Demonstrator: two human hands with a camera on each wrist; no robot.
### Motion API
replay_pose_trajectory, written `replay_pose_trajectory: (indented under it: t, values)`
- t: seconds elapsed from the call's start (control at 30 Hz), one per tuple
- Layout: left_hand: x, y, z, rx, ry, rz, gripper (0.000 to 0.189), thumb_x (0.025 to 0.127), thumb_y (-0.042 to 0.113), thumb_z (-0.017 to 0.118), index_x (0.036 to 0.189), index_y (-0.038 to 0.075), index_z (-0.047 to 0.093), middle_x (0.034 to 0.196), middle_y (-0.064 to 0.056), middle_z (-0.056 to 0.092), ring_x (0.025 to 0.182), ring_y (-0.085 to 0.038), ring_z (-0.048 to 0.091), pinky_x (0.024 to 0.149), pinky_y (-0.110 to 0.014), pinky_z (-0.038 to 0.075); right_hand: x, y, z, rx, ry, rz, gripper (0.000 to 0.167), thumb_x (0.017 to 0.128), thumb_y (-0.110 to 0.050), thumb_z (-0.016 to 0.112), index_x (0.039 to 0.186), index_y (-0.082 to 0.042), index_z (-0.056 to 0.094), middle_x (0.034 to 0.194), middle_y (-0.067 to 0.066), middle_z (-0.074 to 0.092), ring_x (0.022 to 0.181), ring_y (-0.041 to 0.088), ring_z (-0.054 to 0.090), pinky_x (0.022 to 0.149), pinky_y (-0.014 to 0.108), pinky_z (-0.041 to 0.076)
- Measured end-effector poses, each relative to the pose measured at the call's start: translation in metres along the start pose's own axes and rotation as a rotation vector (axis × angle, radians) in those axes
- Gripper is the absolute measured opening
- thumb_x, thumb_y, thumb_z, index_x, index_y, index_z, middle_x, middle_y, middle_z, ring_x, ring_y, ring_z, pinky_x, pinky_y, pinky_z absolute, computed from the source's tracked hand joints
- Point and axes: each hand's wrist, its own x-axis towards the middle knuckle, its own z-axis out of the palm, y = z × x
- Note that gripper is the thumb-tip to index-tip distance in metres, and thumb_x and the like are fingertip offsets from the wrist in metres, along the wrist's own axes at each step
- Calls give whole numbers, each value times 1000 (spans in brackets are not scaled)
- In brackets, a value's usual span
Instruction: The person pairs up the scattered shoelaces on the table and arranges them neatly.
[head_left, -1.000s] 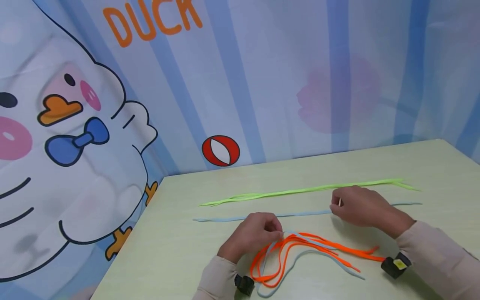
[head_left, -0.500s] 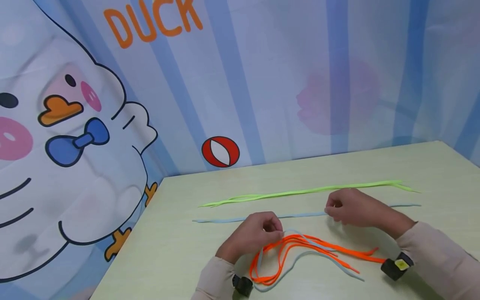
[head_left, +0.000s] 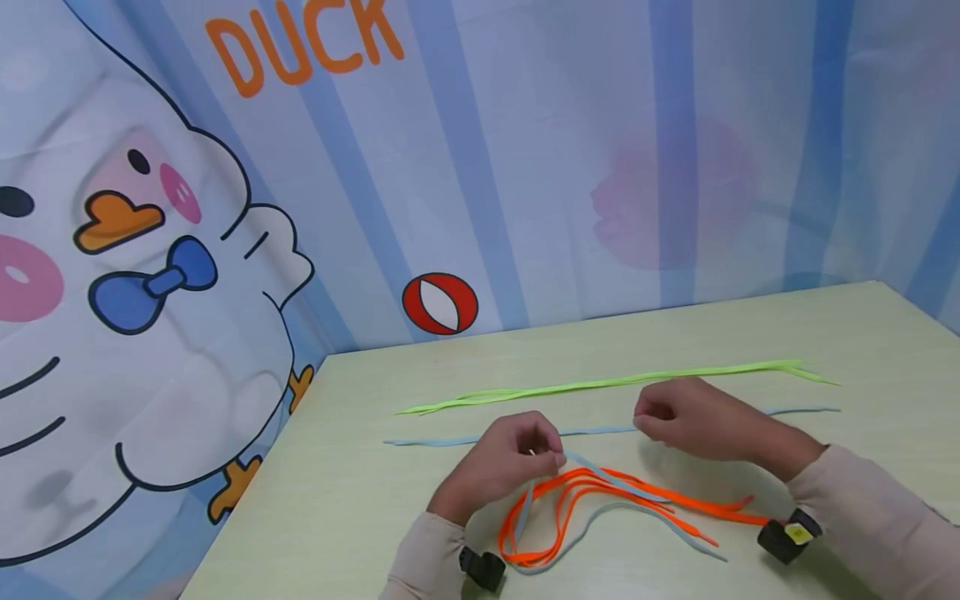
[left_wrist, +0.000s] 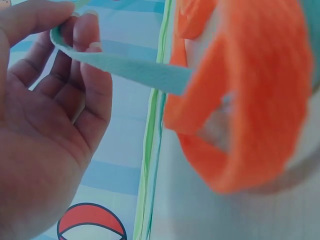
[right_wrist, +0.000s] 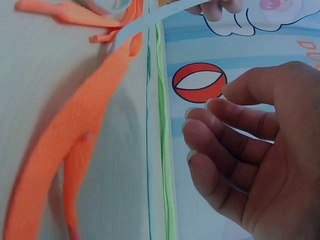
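Observation:
My left hand point(head_left: 506, 462) pinches a light blue shoelace point(left_wrist: 125, 70) between thumb and fingertips, lifting part of it off a looped bunch of orange shoelaces point(head_left: 558, 542). The rest of that blue lace runs among the orange ones, one end lying at the front. To the right, my right hand point(head_left: 697, 421) hovers with loosely curled fingers. Nothing is between its fingertips in the right wrist view. It overlaps a second light blue shoelace point(head_left: 431, 442), stretched straight across the table; part of that lace is hidden behind both hands.
Behind the blue lace, bright green shoelaces point(head_left: 585, 386) lie stretched out, roughly parallel to it. A printed curtain point(head_left: 555, 167) with a duck and a ball stands at the table's back edge. The pale table point(head_left: 337, 517) extends left of the laces.
The right hand has drifted left along the straight blue lace. My left hand has risen a little, drawing the pinched blue lace up from the orange bunch.

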Motion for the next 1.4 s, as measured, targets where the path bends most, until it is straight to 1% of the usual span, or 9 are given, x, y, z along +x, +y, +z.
replay_pose_trajectory:
  t: [0.23,0.47,0.6,0.67,0.77,0.9,1.13,1.3,1.4]
  values:
    - [0,2,-1,-84,16,30,5,94,8,66,99,8,68,93,-7,65,81,-21,62,79,-40,56,-1,-9,4,34,-39,-102,8,97,-23,67,92,-18,70,76,-9,60,66,11,54,60,29,48]
    - [-1,3,-2,-123,50,65,11,95,10,67,103,3,67,93,-7,65,82,-19,63,77,-32,54,-2,-18,9,77,-120,-173,12,99,-28,64,100,-18,72,87,-7,67,76,10,59,68,30,51]
    - [-1,3,-3,-135,69,76,12,96,12,66,104,4,67,93,-7,65,83,-20,62,76,-32,54,-2,-20,11,78,-141,-201,13,99,-29,63,102,-20,73,90,-8,69,79,9,61,71,30,52]
    - [-1,3,-3,-145,79,80,11,96,13,66,104,5,67,93,-9,65,83,-21,63,77,-32,54,-3,-22,11,82,-146,-209,14,99,-30,63,103,-20,73,91,-9,70,79,8,62,72,30,53]
    - [-2,4,-4,-168,90,88,11,96,11,65,105,5,67,96,-18,65,83,-21,63,76,-31,53,-4,-24,10,104,-160,-221,14,100,-29,63,103,-19,73,92,-9,69,79,8,62,72,30,53]
    - [-1,4,-5,-192,103,103,11,96,9,63,105,3,66,98,-21,64,82,-21,63,75,-31,54,-4,-25,12,130,-188,-231,13,100,-28,63,103,-19,73,92,-9,70,82,8,64,75,30,54]
    - [-3,4,-6,-239,121,108,13,95,7,62,106,1,65,97,-11,66,83,-21,64,75,-31,54,-4,-24,17,141,-218,-265,12,100,-27,62,102,-21,72,92,-10,71,84,7,65,77,30,54]
    - [-3,4,-6,-260,117,130,14,96,7,63,108,-1,65,100,-18,64,82,-21,63,74,-30,53,-5,-26,21,147,-238,-262,14,101,-29,62,104,-21,73,93,-10,71,84,7,66,78,29,54]
    - [-3,4,-6,-269,116,144,14,97,6,63,108,-2,64,101,-18,65,82,-21,63,74,-30,53,-4,-27,23,162,-246,-279,15,101,-27,61,105,-19,73,93,-8,71,83,7,65,78,29,54]
